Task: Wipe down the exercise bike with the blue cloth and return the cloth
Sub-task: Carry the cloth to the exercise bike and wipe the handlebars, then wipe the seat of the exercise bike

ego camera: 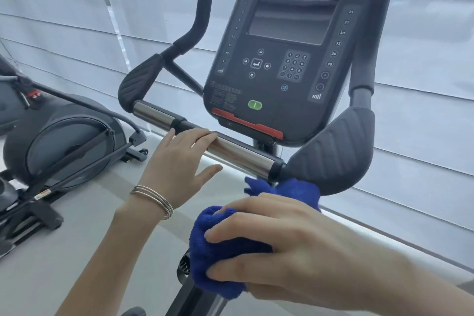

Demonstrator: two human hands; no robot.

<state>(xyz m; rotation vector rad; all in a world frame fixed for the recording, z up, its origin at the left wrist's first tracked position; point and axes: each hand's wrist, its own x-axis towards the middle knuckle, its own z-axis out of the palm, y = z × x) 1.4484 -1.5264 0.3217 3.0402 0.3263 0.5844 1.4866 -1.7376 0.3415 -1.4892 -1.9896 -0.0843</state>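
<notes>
Right grip [269, 244] bunching half-hidden blue cloth [218, 251]

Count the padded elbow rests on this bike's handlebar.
2. One elbow rest sits at the left end of the chrome bar; the other elbow rest is at the right end, just above the blue cloth.

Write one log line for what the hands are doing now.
left hand: open, fingers on chrome handlebar | right hand: holding blue cloth | console: untouched

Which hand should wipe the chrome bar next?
Right hand, probably: it already holds the cloth just below the bar. The left hand is bare, fingers resting on the bar.
</notes>
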